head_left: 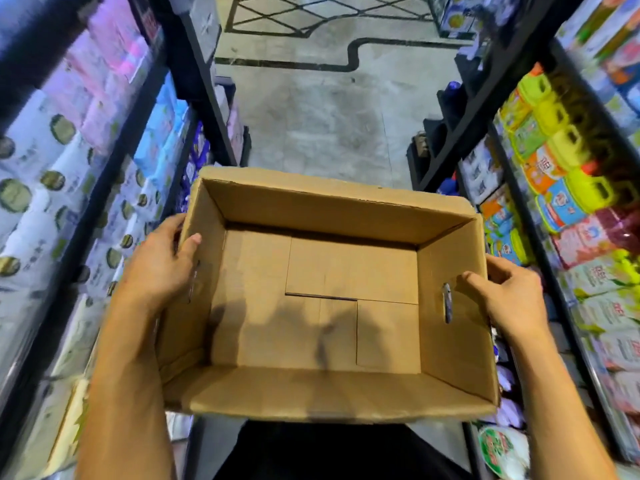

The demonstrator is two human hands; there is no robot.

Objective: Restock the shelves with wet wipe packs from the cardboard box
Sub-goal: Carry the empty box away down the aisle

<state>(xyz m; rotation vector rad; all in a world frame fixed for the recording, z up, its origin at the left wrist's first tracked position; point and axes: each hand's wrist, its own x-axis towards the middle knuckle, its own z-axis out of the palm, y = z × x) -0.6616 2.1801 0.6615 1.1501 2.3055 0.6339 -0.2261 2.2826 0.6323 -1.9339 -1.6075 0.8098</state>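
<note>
An open cardboard box (322, 389) is held in front of me above the aisle floor, and nothing lies inside it. My left hand (161, 261) grips its left wall, thumb hooked over the rim. Over on the right wall, my right hand (502, 296) holds on beside a slot handle, thumb inside the box. Soft packs in white, pink and blue fill the left shelves (104, 188). I cannot tell which of them are wet wipe packs.
Dark metal shelving lines both sides of a narrow aisle. The right shelves (568, 188) carry colourful packs and yellow-handled bottles. A grey stone floor (318, 109) with dark inlaid lines stretches ahead. My dark trousers show below the box.
</note>
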